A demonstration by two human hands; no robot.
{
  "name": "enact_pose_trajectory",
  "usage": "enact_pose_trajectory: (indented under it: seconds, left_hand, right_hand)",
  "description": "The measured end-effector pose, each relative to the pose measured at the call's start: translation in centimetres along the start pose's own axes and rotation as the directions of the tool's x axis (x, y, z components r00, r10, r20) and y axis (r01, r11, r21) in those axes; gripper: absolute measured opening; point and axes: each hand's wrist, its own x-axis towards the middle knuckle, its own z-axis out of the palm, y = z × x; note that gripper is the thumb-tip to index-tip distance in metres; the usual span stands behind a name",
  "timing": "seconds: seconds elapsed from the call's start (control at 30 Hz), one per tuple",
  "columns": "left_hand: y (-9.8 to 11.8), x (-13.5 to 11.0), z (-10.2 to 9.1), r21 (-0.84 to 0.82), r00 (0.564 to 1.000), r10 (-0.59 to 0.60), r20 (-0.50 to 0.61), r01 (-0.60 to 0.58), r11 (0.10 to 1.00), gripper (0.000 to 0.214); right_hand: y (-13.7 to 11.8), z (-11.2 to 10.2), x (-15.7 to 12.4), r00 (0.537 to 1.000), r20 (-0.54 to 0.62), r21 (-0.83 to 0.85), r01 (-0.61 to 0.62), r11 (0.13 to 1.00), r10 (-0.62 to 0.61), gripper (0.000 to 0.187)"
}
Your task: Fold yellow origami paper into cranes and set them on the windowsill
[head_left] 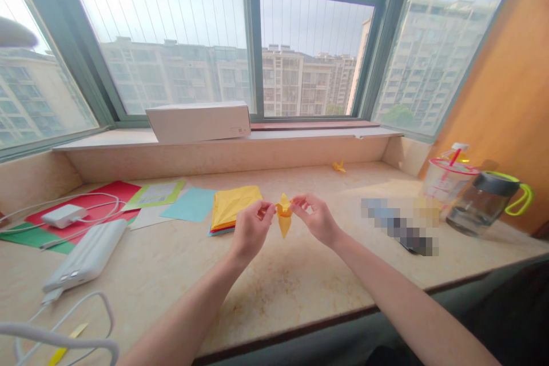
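Between my two hands is a small folded yellow paper piece (283, 222), with points at its top and bottom and an opening at its middle. My left hand (254, 222) pinches its left edge between thumb and fingers. On the opposite edge, the fingertips of my right hand (315, 216) are closed in a pinch. The paper appears raised above the stone counter (274, 297). Just left of my left hand lies a stack of yellow paper (234, 206), with other colours at its lower edge. A small folded yellow paper figure (339, 166) sits further back on the counter.
Blue (193, 205), red and green sheets lie leftward. Nearby are a white power bank (88, 254), a charger (64, 215) and looping cables. Rightward stand a water bottle (482, 206) and a cup with a straw (448, 183). A white box (199, 123) rests on the sill.
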Motion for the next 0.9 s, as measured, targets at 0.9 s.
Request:
enact_pose_trajectory:
  seconds: [0.9]
  left_hand:
    - [-0.3, -1.3, 0.1, 0.277, 0.963, 0.216, 0.16, -0.254, 0.927, 0.029]
  right_hand:
    - [6.8, -11.9, 15.8, 0.917, -0.11, -0.601, -0.368, 0.709, 0.383, 0.011]
